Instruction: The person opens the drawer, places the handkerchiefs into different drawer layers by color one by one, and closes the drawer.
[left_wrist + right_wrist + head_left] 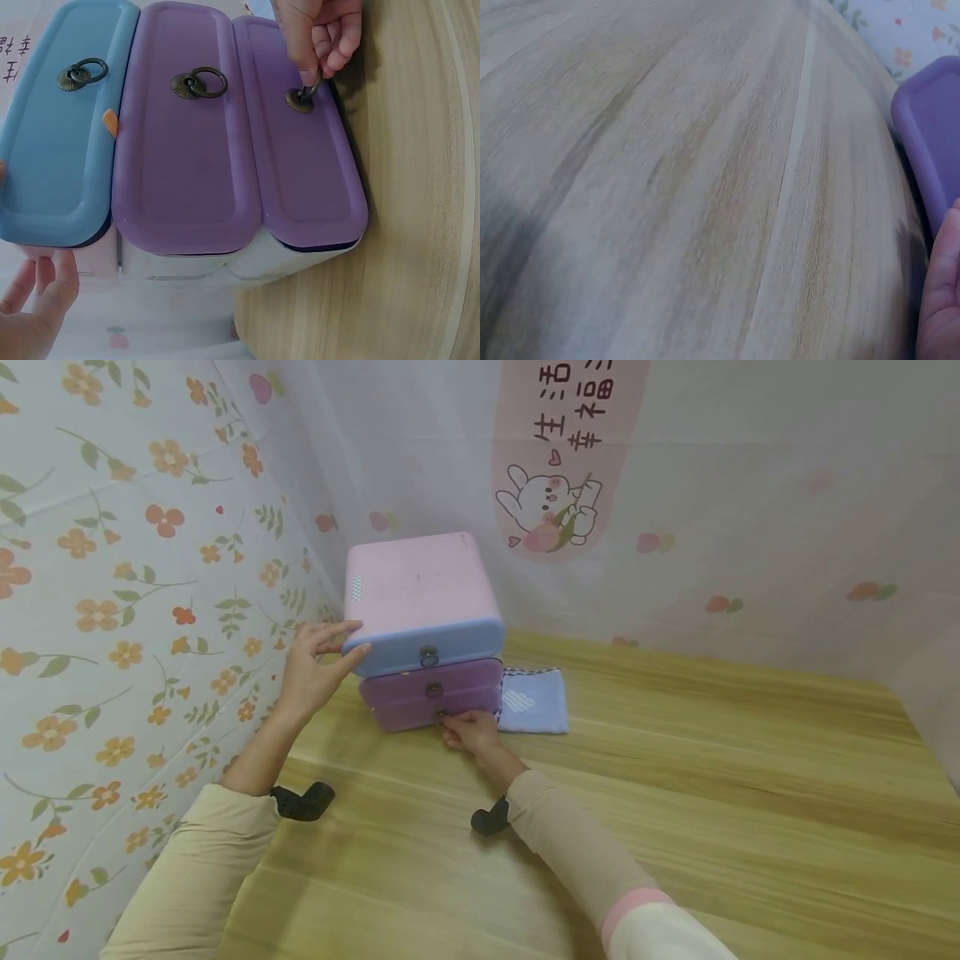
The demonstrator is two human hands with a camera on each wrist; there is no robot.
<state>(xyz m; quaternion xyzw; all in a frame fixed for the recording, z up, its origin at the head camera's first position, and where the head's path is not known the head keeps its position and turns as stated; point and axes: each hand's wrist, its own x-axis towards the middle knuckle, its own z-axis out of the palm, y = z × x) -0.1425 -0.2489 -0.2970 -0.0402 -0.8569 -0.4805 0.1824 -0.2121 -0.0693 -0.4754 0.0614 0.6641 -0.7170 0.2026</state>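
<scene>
A small three-drawer chest (pixel 420 577) with a pink top stands on the table. Its top drawer (pixel 64 150) has a blue front; the middle drawer (pixel 180 165) and bottom drawer (pixel 315 172) are purple. Each front carries a bronze ring pull. My left hand (pixel 315 664) touches the chest's upper left corner, thumb near the blue front's edge and fingers along the side. With thumb and fingers, my right hand (pixel 472 731) pinches the ring pull (pixel 300 100) of the bottom drawer. A small orange piece (pixel 111 122) sticks out between the blue and middle fronts.
A folded light-blue cloth (pixel 536 706) with a checked edge lies right of the chest. Flowered curtain (pixel 127 568) hangs close on the left, and a white printed curtain (pixel 735 510) is behind. The wooden table (pixel 712 777) extends to the right.
</scene>
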